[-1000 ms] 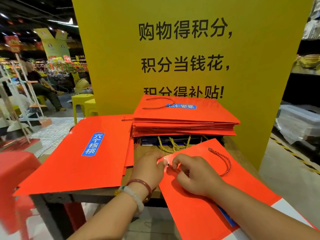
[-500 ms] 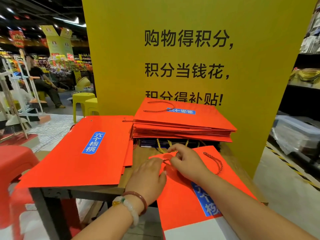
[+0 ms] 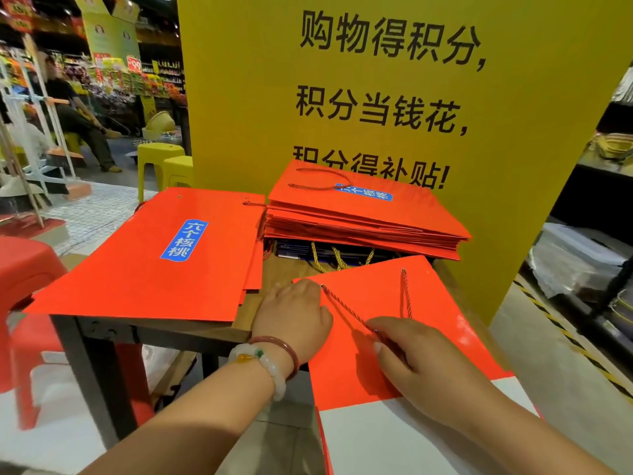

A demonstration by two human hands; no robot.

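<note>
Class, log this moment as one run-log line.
left hand rests on red bag corner | right hand pinches rope handle | bag stack behind

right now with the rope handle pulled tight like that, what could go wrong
The right hand pinches the rope handle taut against its hole, so the red paper bag may tear there. The bag overhangs the wooden table, with only the left hand on its corner; it could slide off.

Yellow sign (image 3: pixel 239 97) (bkgd), red stool (image 3: pixel 27 269).
</note>
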